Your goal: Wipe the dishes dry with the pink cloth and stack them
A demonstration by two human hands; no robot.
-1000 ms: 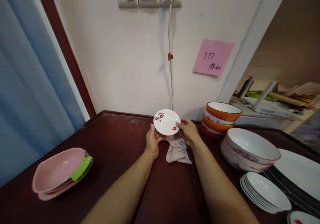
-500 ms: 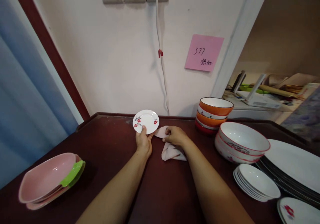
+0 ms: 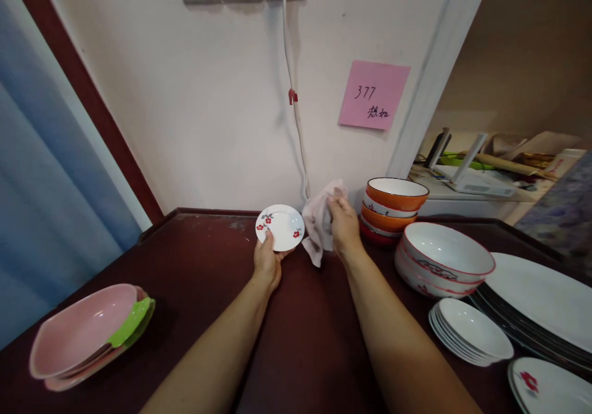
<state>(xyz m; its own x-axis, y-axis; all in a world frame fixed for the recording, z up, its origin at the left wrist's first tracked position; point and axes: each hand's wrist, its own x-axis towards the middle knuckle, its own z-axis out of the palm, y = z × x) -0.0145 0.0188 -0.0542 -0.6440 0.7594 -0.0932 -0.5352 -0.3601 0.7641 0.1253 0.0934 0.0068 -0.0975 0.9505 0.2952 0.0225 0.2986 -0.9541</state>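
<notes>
A small white plate [image 3: 283, 224] with red flowers is gripped at its near edge by my left hand [image 3: 268, 263], thumb on top and fingers underneath. The plate is raised above the dark red table [image 3: 198, 260] and tilted so its face shows. Just right of it, my right hand [image 3: 345, 226] is closed on a pale pink cloth [image 3: 319, 223], which hangs down loosely. The cloth's left edge comes close to the plate's rim; whether they touch I cannot tell.
Orange bowls [image 3: 393, 201] are stacked at the back right, in front of white bowls [image 3: 444, 260] with red rims. Nearby are small white dishes [image 3: 476, 327], large oval plates [image 3: 541, 297] and flowered plates [image 3: 555, 389]. Pink dishes [image 3: 87, 334] lie left. A cord [image 3: 296, 118] runs down the wall.
My right hand has lifted the cloth off the table, and it now hangs unfolded. The plate in my left hand has shifted slightly to the right.
</notes>
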